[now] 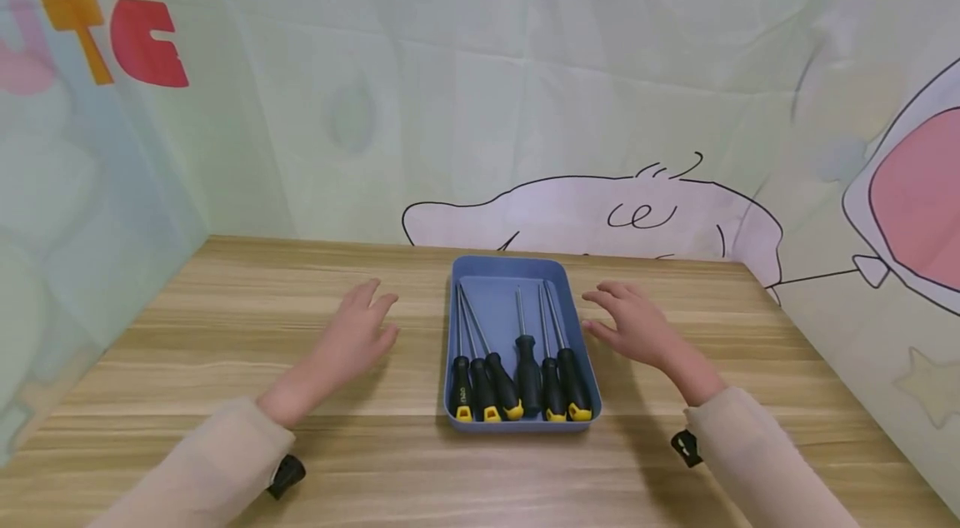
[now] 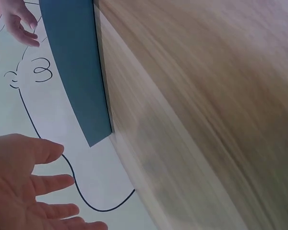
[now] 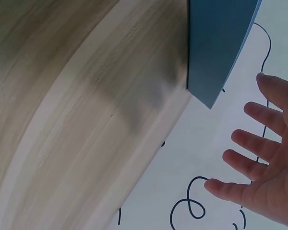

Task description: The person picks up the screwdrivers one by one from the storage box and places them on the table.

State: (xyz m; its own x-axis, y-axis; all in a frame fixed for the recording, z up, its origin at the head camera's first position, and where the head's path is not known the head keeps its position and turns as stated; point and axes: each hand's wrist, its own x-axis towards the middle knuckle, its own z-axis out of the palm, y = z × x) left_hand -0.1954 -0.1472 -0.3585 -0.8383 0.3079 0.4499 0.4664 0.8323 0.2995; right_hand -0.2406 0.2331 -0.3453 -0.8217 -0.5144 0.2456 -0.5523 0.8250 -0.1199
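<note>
A shallow blue tray (image 1: 510,295) lies on the wooden table and holds several screwdrivers. Most have black handles with yellow ends, such as the screwdriver (image 1: 572,382) at the right; one screwdriver (image 1: 528,378) near the middle has an all-black handle. Left of the tray, apart from it, hovers my left hand (image 1: 358,330), fingers spread and nothing held. My right hand (image 1: 630,324) is just off the tray's right side, also spread and holding nothing. Each wrist view shows the tray's outer wall (image 2: 77,67) beside the extended fingers of that hand.
The wooden table (image 1: 247,320) extends to both sides of the tray. Behind it hangs a pale cloth backdrop (image 1: 465,95) with cartoon drawings, which also covers the left and right sides. A small black object (image 1: 287,476) shows at the left sleeve, another (image 1: 686,447) at the right.
</note>
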